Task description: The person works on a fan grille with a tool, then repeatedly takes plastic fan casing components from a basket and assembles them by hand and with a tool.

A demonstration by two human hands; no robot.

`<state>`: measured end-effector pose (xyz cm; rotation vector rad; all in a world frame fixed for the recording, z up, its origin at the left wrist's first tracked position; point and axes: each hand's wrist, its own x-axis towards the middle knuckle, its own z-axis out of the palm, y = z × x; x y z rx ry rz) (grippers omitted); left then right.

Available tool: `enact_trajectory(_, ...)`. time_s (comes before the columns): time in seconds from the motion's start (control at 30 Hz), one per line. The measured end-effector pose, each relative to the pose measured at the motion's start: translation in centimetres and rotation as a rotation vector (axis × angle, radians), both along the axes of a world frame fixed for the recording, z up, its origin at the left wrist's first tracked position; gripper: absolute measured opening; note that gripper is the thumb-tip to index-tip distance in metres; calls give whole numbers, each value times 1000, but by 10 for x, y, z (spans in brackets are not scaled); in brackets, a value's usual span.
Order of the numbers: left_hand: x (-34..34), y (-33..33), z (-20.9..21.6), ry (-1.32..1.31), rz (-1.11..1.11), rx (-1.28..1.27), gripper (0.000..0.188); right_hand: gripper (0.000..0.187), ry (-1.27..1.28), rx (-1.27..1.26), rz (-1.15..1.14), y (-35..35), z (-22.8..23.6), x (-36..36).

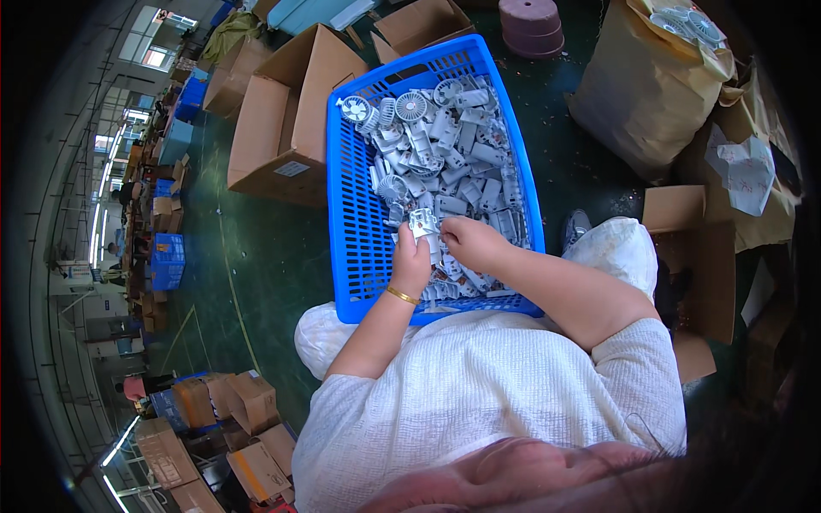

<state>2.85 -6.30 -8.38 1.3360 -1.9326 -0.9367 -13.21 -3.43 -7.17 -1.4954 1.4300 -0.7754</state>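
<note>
My left hand [410, 268] grips a white plastic fan housing [422, 224], its thumb along the near side and its inner face showing small parts. My right hand [475, 244] is closed in a pinch at the housing's right edge; whatever its fingertips hold is too small to make out. Both hands are over a blue plastic basket [344, 256] with slotted walls. Inside it lies a heap of white and grey fan housings [466, 154]. A few round fan heads [411, 107] with grilles rest at the far left of the heap.
An open cardboard box [265, 128] stands left of the basket. To the right are a large paper sack [629, 94] topped with fan grilles and another open carton [705, 274]. A maroon stool [531, 30] stands beyond the basket. Several cartons [248, 402] are stacked at the lower left.
</note>
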Motion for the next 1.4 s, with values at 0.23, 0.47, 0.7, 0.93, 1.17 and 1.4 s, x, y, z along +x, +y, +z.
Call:
enact_trajectory(0.23, -2, 2, -3, -23, 1, -24, 29, 15, 54, -70, -30, 1, -10, 4)
enact_trajectory(0.47, -10, 2, -7, 21, 86, 52, 31, 14, -3, -31, -126, -1, -9, 8)
enact_trajectory(0.7, -1, -9, -13, 12, 42, 11, 36, 18, -69, -1, -195, -4, -7, 1)
enact_trajectory(0.93, 32, -35, -66, -462, 84, 163, 51, 22, -212, 112, -285, -10, -25, -1)
enact_trajectory(1.17, 79, -184, 6, 180, 487, 245, 10, 22, -263, 108, -265, -14, -33, -4)
enact_trajectory(1.4, 63, -236, 29, 425, 569, -30, 19, 22, -292, 155, -263, -23, -16, -17)
